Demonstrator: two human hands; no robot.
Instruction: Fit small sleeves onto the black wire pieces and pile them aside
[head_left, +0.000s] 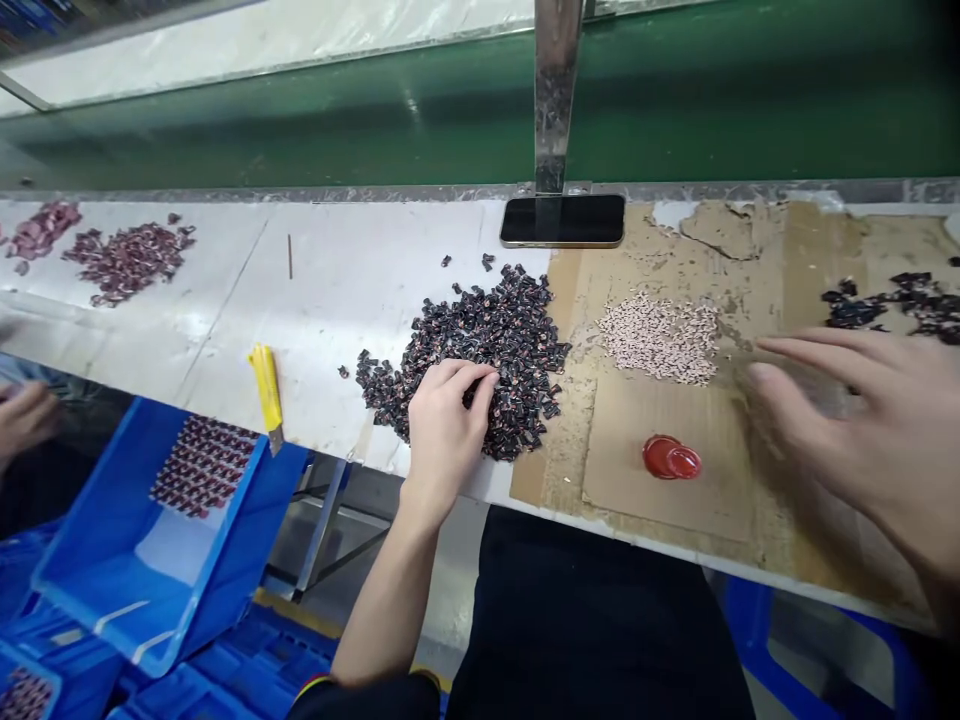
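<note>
My left hand [444, 415] is at the front of a heap of small black parts [491, 330], thumb and forefinger pinched together. Whatever sits between those fingertips is too small to make out. Over the right side of the cardboard [555, 480], my right hand [870, 430] is slightly blurred, with thumb and fingers apart and nothing visible between them. Its fingertips point toward a patch of tiny pale pink pieces [660, 335]. In front of those pieces, a glossy red blob [670, 457] lies on a flat cardboard square [622, 500].
A phone [562, 222] lies by a metal post [555, 100]. More black parts [919, 300] are at far right. Leftward are a yellow utility knife [266, 390], a thin brown stick [290, 257] and reddish pieces [131, 260]. Another person's hand [26, 420] is near a blue bin [112, 520].
</note>
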